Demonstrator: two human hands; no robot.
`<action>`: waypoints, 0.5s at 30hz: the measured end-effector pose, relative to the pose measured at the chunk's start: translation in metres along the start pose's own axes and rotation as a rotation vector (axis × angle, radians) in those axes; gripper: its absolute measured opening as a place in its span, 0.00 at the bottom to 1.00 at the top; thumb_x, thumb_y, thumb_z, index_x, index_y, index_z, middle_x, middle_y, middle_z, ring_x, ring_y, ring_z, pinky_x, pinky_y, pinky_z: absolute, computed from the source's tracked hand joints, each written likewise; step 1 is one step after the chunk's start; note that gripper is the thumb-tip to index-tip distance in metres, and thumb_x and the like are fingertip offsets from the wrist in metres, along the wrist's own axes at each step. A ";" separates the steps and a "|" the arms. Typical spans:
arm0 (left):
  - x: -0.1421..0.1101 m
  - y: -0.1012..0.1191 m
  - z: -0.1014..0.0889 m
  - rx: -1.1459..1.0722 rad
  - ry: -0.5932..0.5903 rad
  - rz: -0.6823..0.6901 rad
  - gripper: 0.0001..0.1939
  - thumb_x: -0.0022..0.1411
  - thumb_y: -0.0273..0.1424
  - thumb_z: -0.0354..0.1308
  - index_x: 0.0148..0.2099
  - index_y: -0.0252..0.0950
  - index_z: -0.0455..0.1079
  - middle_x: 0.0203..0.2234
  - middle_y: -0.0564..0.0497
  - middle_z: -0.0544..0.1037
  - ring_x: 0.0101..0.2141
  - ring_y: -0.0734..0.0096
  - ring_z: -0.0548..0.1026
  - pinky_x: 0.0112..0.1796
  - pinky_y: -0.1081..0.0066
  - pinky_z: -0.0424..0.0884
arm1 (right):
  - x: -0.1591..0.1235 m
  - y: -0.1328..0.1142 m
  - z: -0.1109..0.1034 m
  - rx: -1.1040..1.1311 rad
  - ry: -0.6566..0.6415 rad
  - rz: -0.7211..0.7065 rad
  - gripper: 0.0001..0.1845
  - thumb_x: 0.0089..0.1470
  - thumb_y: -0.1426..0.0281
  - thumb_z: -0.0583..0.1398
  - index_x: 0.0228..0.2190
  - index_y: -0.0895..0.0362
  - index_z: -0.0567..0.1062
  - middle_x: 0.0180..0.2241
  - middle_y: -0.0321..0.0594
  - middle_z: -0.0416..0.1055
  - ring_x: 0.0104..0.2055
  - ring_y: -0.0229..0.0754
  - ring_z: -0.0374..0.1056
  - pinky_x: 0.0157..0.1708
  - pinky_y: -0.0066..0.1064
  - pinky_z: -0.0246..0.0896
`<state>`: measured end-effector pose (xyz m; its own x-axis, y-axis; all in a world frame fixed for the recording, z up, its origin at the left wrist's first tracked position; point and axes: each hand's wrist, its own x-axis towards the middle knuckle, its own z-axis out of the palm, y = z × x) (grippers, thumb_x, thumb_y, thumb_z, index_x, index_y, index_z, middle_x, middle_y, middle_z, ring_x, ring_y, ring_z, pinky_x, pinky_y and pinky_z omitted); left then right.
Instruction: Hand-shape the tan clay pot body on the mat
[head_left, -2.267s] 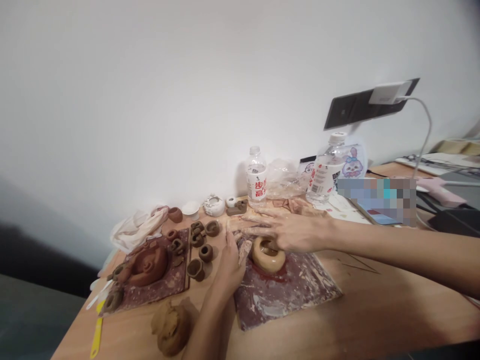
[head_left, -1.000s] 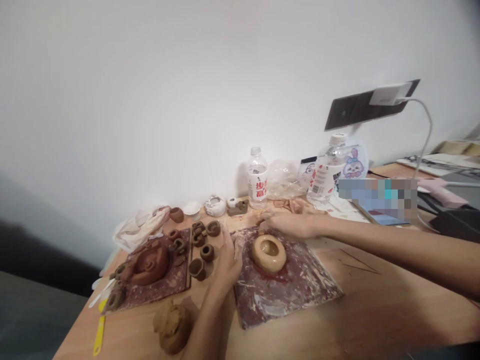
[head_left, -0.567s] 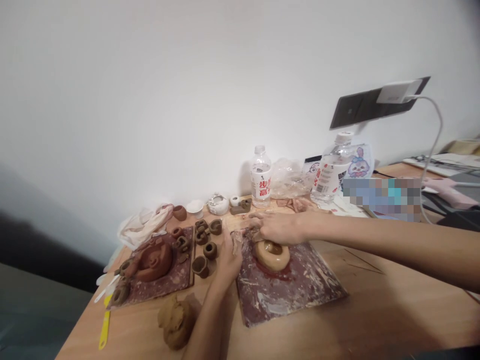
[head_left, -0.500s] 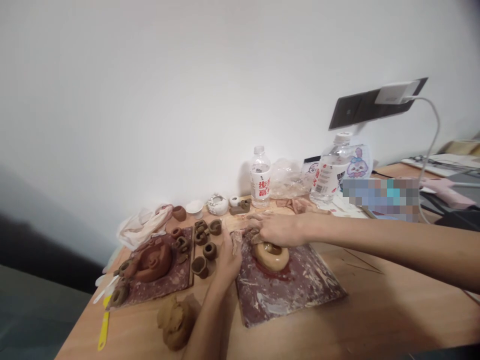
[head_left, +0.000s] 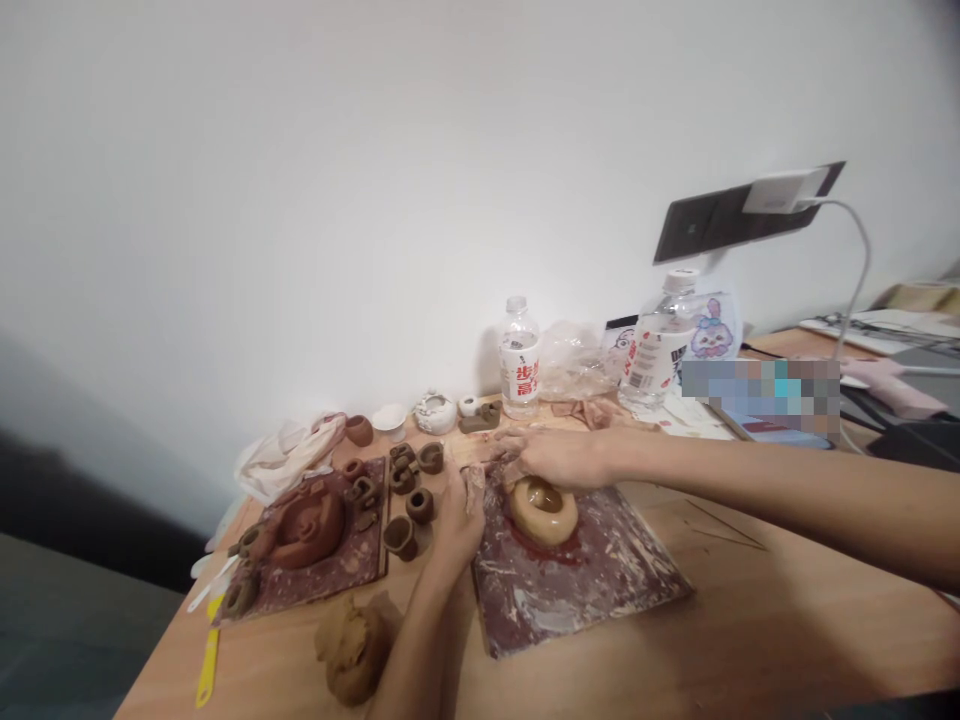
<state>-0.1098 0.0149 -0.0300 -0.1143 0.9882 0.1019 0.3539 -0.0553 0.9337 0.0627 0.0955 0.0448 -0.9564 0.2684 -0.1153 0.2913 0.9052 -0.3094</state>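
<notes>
A wet, pale tan clay bowl (head_left: 551,522) with a hollow top and liquid inside rests on a maroon, clay-smeared board (head_left: 585,590). Just behind its rim is my right hand (head_left: 559,456), fingers stretched leftward and apart, with no object visible in them. My left hand (head_left: 459,510) is at the board's left edge, its clay-coated fingers pointing away from me and loosely extended; I see nothing held. Left of it stand small brown clay pots, including a cup (head_left: 400,538) and a round jar (head_left: 420,504). A lump of tan clay (head_left: 349,650) sits near my left forearm.
A second board (head_left: 352,565) on the left bears a reddish clay teapot-like piece (head_left: 309,525). Water bottles (head_left: 519,365) and a white pot (head_left: 435,412) stand by the wall. A yellow tool (head_left: 208,665) lies front left, thin sticks (head_left: 726,530) right.
My right hand has drawn back slightly from the bowl, uncovering more of its hollow. My left hand stays nearly in place.
</notes>
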 end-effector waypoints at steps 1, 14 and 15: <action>0.000 0.000 0.000 -0.006 0.003 0.005 0.36 0.67 0.41 0.47 0.69 0.28 0.40 0.56 0.34 0.71 0.59 0.57 0.67 0.60 0.59 0.58 | 0.000 -0.001 -0.001 -0.009 -0.028 0.010 0.13 0.47 0.83 0.57 0.33 0.60 0.78 0.31 0.42 0.76 0.30 0.40 0.67 0.32 0.30 0.59; 0.001 -0.002 0.000 -0.013 0.004 -0.002 0.33 0.67 0.41 0.47 0.68 0.32 0.43 0.54 0.36 0.73 0.58 0.57 0.67 0.60 0.58 0.58 | -0.003 -0.004 -0.003 -0.022 -0.032 0.040 0.15 0.46 0.84 0.56 0.34 0.61 0.77 0.29 0.42 0.74 0.28 0.40 0.66 0.30 0.30 0.59; 0.001 -0.004 0.000 -0.009 0.008 -0.005 0.34 0.67 0.41 0.48 0.68 0.32 0.43 0.54 0.35 0.73 0.59 0.57 0.67 0.60 0.58 0.58 | -0.005 -0.003 -0.002 -0.022 -0.003 0.030 0.15 0.46 0.84 0.56 0.34 0.61 0.77 0.29 0.42 0.74 0.29 0.40 0.66 0.31 0.30 0.59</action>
<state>-0.1111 0.0158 -0.0334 -0.1240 0.9873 0.0996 0.3453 -0.0512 0.9371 0.0666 0.0923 0.0486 -0.9471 0.2949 -0.1268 0.3196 0.9036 -0.2853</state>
